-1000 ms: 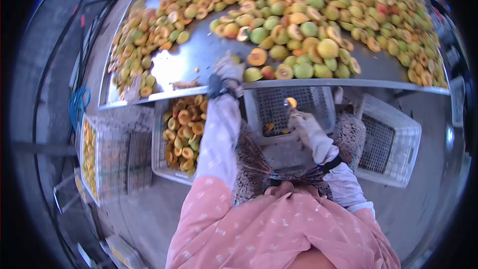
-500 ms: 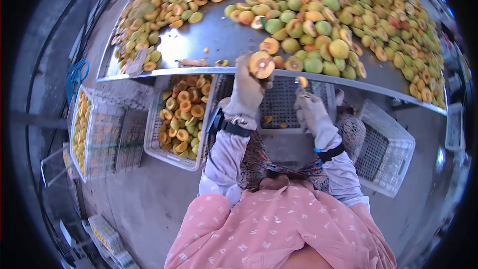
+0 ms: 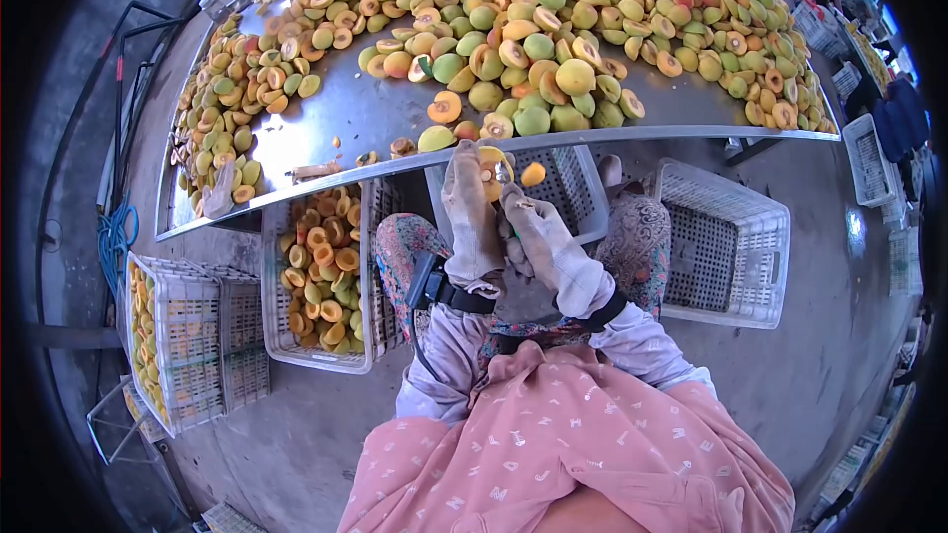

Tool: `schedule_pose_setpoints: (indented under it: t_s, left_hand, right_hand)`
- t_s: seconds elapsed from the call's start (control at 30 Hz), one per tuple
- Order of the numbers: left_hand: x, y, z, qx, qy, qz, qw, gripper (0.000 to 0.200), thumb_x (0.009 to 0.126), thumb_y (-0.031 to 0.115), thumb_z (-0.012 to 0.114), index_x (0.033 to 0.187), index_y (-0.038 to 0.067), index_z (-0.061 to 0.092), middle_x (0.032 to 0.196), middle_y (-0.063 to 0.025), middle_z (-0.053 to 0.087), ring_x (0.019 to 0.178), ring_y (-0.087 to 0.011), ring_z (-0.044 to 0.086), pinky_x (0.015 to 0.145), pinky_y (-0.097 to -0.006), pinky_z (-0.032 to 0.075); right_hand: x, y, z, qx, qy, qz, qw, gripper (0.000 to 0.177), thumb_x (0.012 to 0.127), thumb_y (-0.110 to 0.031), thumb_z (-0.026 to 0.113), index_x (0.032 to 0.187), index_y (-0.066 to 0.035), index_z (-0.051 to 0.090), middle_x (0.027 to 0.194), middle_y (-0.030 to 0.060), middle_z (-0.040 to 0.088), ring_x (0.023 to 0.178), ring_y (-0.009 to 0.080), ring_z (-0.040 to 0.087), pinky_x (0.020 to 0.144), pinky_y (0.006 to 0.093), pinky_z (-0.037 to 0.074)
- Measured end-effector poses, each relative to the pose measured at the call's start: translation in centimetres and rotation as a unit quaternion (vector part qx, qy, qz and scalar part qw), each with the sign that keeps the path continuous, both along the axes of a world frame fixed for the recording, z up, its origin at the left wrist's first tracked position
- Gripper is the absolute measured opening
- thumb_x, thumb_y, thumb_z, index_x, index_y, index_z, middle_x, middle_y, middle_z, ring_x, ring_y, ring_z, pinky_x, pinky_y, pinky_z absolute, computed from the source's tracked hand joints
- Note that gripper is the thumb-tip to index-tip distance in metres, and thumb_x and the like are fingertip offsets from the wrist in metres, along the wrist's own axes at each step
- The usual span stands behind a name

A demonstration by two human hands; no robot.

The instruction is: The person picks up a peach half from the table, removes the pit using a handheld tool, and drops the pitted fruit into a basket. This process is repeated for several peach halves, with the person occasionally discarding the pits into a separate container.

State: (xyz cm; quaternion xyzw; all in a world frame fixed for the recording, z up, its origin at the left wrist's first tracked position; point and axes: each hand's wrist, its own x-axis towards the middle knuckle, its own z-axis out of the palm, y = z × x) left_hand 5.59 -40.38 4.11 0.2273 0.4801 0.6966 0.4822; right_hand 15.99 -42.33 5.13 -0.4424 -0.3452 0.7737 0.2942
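Note:
My left hand (image 3: 468, 209), in a pale work glove, holds a halved peach (image 3: 491, 172) just below the front edge of the steel table (image 3: 375, 118). My right hand (image 3: 538, 237), also gloved, grips a small tool whose tip touches the cut face of that half. A small orange piece (image 3: 533, 174) is in the air beside the tool, above the white crate (image 3: 583, 199) under the table. Both hands meet over my lap.
Several whole and halved peaches (image 3: 553, 30) cover the table. A white crate of halves (image 3: 321, 271) stands at my left, another filled crate (image 3: 158, 336) farther left, and a white crate (image 3: 726, 247) at my right. A blue hose (image 3: 117, 237) lies on the concrete floor.
My left hand picked a peach half from the table edge and brought it down. My right hand rose to meet it, and a small orange piece now flies off beside it.

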Motion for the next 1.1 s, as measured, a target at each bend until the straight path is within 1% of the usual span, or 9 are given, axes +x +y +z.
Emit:
schedule_pose_setpoints:
  t_s: [0.33, 0.43, 0.53, 0.63, 0.77, 0.97, 1.03, 1.07, 1.1]
  left_hand:
    - [0.0, -0.3, 0.2, 0.027, 0.050, -0.017, 0.998, 0.047, 0.101, 0.038, 0.040, 0.116, -0.002, 0.059, 0.104, -0.0088, 0.063, 0.086, -0.0133, 0.059, 0.075, -0.0275, 0.048]
    - [0.4, -0.2, 0.5, 0.059, 0.002, 0.016, 0.998, 0.035, 0.099, 0.031, 0.047, 0.109, 0.000, 0.060, 0.090, -0.0033, 0.061, 0.080, -0.0092, 0.056, 0.072, -0.0238, 0.046]
    - [0.3, -0.3, 1.0, 0.086, 0.114, 0.013, 0.990, 0.032, 0.099, 0.027, 0.049, 0.111, 0.000, 0.060, 0.091, -0.0033, 0.062, 0.077, -0.0081, 0.056, 0.068, -0.0217, 0.046]
    - [0.3, -0.7, 0.6, 0.072, -0.002, -0.009, 0.997, 0.027, 0.098, 0.023, 0.051, 0.111, 0.000, 0.060, 0.093, -0.0034, 0.063, 0.074, -0.0072, 0.057, 0.063, -0.0191, 0.045]
    - [0.8, -0.2, 1.0, 0.061, -0.022, 0.025, 0.998, 0.025, 0.098, 0.019, 0.052, 0.111, 0.000, 0.060, 0.094, -0.0034, 0.063, 0.072, -0.0074, 0.057, 0.060, -0.0185, 0.046]
    - [1.3, 0.6, 0.2, 0.088, -0.037, 0.075, 0.993, 0.028, 0.097, 0.019, 0.051, 0.115, -0.002, 0.059, 0.101, -0.0060, 0.064, 0.079, -0.0089, 0.059, 0.069, -0.0221, 0.049]
    - [0.8, 0.1, 0.3, 0.122, 0.265, 0.077, 0.953, 0.030, 0.097, 0.019, 0.051, 0.117, -0.003, 0.058, 0.104, -0.0071, 0.065, 0.085, -0.0113, 0.060, 0.073, -0.0238, 0.050]
    - [0.7, 0.2, 0.7, 0.123, 0.266, 0.078, 0.953, 0.030, 0.097, 0.019, 0.051, 0.117, -0.003, 0.058, 0.104, -0.0071, 0.065, 0.085, -0.0113, 0.060, 0.073, -0.0238, 0.050]
    - [0.8, 0.3, 1.2, 0.084, 0.123, 0.064, 0.987, 0.031, 0.097, 0.020, 0.050, 0.117, -0.003, 0.058, 0.103, -0.0069, 0.064, 0.087, -0.0119, 0.061, 0.074, -0.0243, 0.050]
  right_hand:
    - [-0.2, 1.0, 0.0, -0.001, 0.051, -0.069, 0.996, 0.039, 0.096, -0.045, 0.056, 0.082, -0.009, 0.056, 0.064, -0.0031, 0.050, 0.045, 0.0065, 0.044, 0.039, 0.0233, 0.033]
    - [-0.7, 1.4, -1.5, 0.131, -0.022, -0.125, 0.983, 0.036, 0.093, -0.042, 0.061, 0.094, -0.007, 0.058, 0.070, 0.0035, 0.059, 0.054, 0.0162, 0.057, 0.049, 0.0291, 0.044]
    - [-0.8, 2.0, -1.1, 0.396, -0.210, -0.138, 0.883, 0.044, 0.085, -0.031, 0.069, 0.120, -0.011, 0.049, 0.086, 0.0165, 0.067, 0.081, 0.0366, 0.067, 0.070, 0.0446, 0.052]
    - [-0.9, 1.9, 0.5, 0.419, -0.290, -0.106, 0.854, 0.043, 0.085, -0.024, 0.068, 0.121, -0.012, 0.048, 0.087, 0.0173, 0.067, 0.080, 0.0373, 0.067, 0.069, 0.0455, 0.052]
    - [-1.4, 2.0, 0.4, 0.456, -0.307, -0.126, 0.826, 0.034, 0.083, -0.015, 0.066, 0.113, -0.011, 0.050, 0.081, 0.0157, 0.065, 0.077, 0.0375, 0.066, 0.066, 0.0462, 0.051]
    - [-0.6, 2.3, 0.0, 0.499, -0.276, -0.082, 0.818, 0.025, 0.083, -0.018, 0.068, 0.103, -0.009, 0.055, 0.077, 0.0176, 0.064, 0.078, 0.0389, 0.064, 0.064, 0.0465, 0.050]
    - [-0.5, 1.8, 0.1, 0.422, -0.262, -0.081, 0.864, 0.022, 0.086, -0.022, 0.066, 0.100, -0.007, 0.056, 0.077, 0.0184, 0.064, 0.077, 0.0396, 0.064, 0.065, 0.0460, 0.050]
    - [-0.4, 1.6, 0.2, 0.341, -0.244, -0.080, 0.904, 0.022, 0.089, -0.025, 0.064, 0.097, -0.006, 0.057, 0.078, 0.0193, 0.064, 0.077, 0.0403, 0.064, 0.065, 0.0454, 0.049]
    - [-0.1, 1.6, 0.3, 0.341, -0.244, -0.080, 0.904, 0.022, 0.089, -0.025, 0.064, 0.097, -0.006, 0.057, 0.078, 0.0193, 0.064, 0.077, 0.0403, 0.064, 0.065, 0.0454, 0.049]
